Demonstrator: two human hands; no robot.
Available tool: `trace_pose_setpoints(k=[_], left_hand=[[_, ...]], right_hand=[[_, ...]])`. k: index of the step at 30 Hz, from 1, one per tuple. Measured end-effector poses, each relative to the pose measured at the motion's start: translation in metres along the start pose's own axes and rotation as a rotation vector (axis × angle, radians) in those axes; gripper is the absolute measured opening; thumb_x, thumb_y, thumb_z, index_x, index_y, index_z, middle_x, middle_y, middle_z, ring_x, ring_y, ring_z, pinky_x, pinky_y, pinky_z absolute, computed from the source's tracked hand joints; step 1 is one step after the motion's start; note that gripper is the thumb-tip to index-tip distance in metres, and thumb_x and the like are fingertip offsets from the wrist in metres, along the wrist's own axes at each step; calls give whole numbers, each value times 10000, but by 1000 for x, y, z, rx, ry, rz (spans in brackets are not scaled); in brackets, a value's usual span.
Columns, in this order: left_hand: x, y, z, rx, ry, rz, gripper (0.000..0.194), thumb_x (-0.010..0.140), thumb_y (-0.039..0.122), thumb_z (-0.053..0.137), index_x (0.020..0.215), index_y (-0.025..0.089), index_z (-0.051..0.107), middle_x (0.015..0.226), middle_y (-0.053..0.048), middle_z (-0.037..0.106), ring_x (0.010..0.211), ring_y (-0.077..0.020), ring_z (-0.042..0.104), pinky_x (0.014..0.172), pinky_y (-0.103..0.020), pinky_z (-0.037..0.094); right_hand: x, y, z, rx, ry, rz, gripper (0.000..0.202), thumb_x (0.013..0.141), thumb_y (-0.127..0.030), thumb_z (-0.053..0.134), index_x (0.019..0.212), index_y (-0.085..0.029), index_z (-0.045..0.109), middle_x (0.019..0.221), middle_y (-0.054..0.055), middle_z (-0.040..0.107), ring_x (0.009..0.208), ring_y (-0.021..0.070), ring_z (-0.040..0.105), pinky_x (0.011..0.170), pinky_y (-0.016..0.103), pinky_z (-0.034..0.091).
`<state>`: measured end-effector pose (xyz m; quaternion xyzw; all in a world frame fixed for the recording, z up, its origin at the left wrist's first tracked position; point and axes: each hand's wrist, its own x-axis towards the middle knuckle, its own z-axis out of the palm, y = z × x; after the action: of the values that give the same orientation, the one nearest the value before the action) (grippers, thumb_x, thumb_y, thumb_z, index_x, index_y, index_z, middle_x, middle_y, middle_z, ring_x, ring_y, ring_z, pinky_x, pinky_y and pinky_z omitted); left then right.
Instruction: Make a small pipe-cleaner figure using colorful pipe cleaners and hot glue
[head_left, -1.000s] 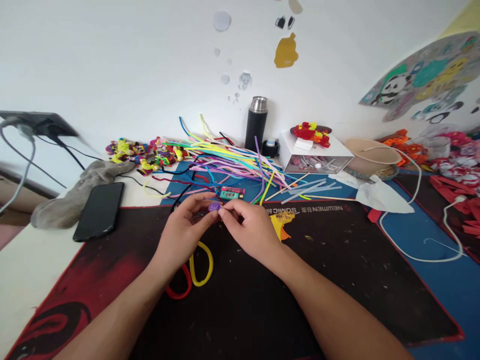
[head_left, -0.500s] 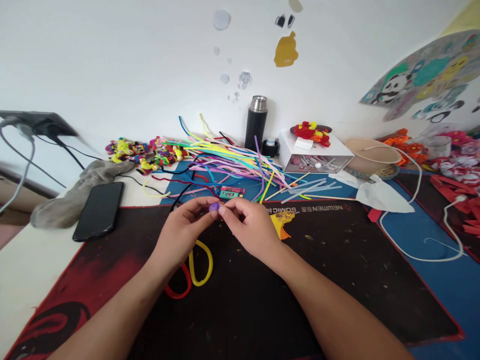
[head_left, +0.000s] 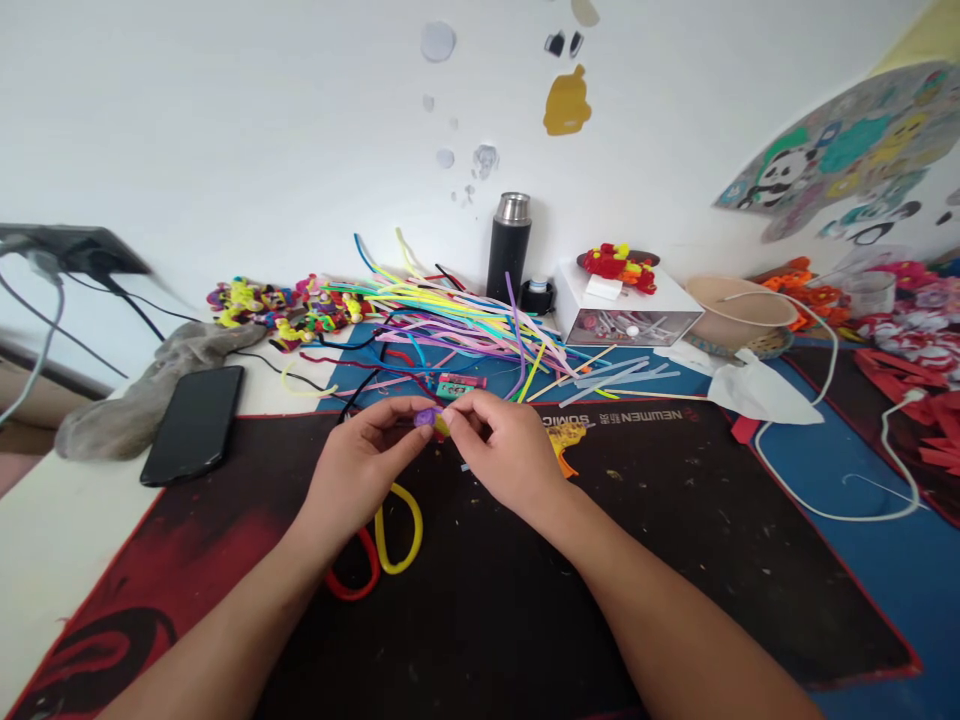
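Between the fingertips of both hands is a small purple and yellow fuzzy piece [head_left: 425,416], seemingly of pipe cleaner; fingers cover part of it. My left hand [head_left: 360,455] pinches its purple end between thumb and fingers. On the yellow side, my right hand [head_left: 514,455] is closed in a pinch with thumb and forefinger. Below my left hand lie scissors [head_left: 416,540] with one yellow and one red loop handle, their blades hidden. A yellow and orange object [head_left: 566,445] lies partly behind my right hand. Just beyond the fingertips is a small teal and pink item [head_left: 457,387].
A loose heap of coloured pipe cleaners [head_left: 450,320] spreads behind the dark mat [head_left: 525,620]. A black phone [head_left: 193,425] lies left. At the back stand a black flask [head_left: 510,245], a white drawer box [head_left: 630,310] and a beige bowl [head_left: 739,305]. A white cable curves along the right.
The right fingertips have shifted slightly away from the left ones, so the yellow part of the piece shows more. The whole view has drifted a little.
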<state>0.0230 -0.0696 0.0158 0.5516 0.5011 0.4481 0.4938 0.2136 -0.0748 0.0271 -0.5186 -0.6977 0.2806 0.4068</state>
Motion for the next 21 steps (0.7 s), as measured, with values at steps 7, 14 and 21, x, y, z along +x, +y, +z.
trace_pose_setpoints(k=[7, 14, 21], left_hand=[[-1, -2, -2, 92, 26, 28, 394, 827, 477, 861, 1110, 207, 812, 1100, -87, 844, 985, -290, 799, 865, -371, 655], [-2, 1, 1, 92, 20, 65, 345, 815, 463, 871, 1055, 219, 823, 1076, -73, 854, 977, -284, 805, 920, -388, 657], [-2, 4, 4, 13, -28, 0, 386, 798, 499, 892, 1045, 210, 823, 1072, -84, 855, 998, -298, 796, 923, -399, 648]], right_hand=[[-1, 3, 0, -212, 12, -103, 165, 1038, -293, 630, 964, -228, 763, 746, -11, 749, 642, 152, 641, 650, 279, 392], [0, 7, 0, -430, 52, -211, 210, 1027, -283, 600, 881, -218, 737, 751, 17, 777, 656, 180, 679, 633, 311, 340], [1, 8, 1, -479, 107, -230, 239, 1022, -271, 583, 831, -213, 715, 704, 15, 754, 646, 176, 680, 631, 307, 333]])
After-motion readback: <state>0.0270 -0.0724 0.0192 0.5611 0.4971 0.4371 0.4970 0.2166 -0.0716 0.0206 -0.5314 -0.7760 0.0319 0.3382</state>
